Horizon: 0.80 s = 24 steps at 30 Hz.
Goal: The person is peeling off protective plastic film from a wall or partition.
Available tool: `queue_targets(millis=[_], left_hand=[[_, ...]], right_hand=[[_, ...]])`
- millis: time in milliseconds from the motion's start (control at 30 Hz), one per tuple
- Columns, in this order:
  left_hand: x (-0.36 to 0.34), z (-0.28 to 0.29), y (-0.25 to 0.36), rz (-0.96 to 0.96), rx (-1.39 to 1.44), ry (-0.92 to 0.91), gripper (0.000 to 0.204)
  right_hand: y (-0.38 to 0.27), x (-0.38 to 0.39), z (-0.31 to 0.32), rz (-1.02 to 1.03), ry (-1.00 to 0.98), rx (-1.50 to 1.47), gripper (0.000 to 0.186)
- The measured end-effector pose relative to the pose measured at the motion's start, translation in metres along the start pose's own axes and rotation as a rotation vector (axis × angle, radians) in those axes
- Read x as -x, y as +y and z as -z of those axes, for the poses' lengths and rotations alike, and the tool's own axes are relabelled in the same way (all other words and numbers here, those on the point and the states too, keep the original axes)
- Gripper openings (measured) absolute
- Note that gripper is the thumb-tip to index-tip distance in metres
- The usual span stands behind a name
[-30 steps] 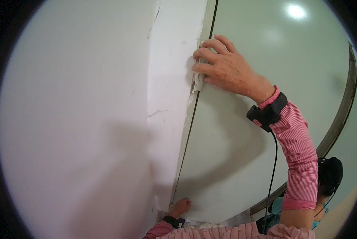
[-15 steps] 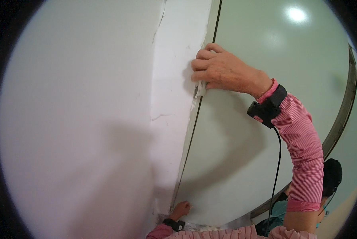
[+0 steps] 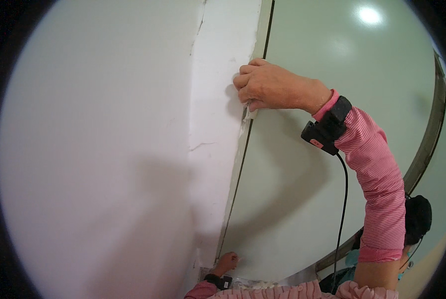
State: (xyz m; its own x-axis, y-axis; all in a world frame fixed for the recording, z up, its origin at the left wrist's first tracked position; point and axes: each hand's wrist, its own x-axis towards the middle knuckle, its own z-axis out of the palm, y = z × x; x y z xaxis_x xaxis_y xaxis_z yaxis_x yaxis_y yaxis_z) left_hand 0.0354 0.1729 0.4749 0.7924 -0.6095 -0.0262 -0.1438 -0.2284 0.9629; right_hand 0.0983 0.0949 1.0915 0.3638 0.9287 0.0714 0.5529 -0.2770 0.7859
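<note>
My right hand [image 3: 267, 84] is raised at the narrow frame strip [image 3: 238, 174] between the white wall and a pale green panel [image 3: 372, 84]. Its fingers are curled over the strip and closed around a crumpled white cloth-like piece [image 3: 252, 112], which is mostly hidden beneath them. Low down, near the bottom of the same strip, my left hand [image 3: 228, 261] has its fingers curled in beside the panel. Whatever it holds, if anything, is too small to make out.
The white wall [image 3: 108, 124] has cracks and rough plaster along its corner. A dark cable [image 3: 343, 214] hangs from the band on my right forearm. At the lower right is a person in a black cap [image 3: 418, 217], in front of a curved metal edge [image 3: 427, 144].
My right hand has shifted slightly left, and its fingers have drawn closer together around the white piece. My left hand has hardly moved.
</note>
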Motion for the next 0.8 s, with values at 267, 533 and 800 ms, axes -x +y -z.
queue_targets(millis=[267, 533, 800], left_hand=[[0.001, -0.003, 0.006, 0.029, 0.061, 0.069, 0.021], [-0.005, -0.009, 0.009, 0.035, 0.058, 0.113, 0.019], [-0.005, -0.007, 0.007, 0.053, 0.161, 0.115, 0.017]], right_hand=[[-0.005, -0.008, 0.01, -0.095, -0.155, -0.061, 0.012], [0.001, -0.015, -0.013, -0.066, -0.074, -0.057, 0.012], [-0.002, -0.004, -0.009, -0.077, -0.002, -0.355, 0.008]])
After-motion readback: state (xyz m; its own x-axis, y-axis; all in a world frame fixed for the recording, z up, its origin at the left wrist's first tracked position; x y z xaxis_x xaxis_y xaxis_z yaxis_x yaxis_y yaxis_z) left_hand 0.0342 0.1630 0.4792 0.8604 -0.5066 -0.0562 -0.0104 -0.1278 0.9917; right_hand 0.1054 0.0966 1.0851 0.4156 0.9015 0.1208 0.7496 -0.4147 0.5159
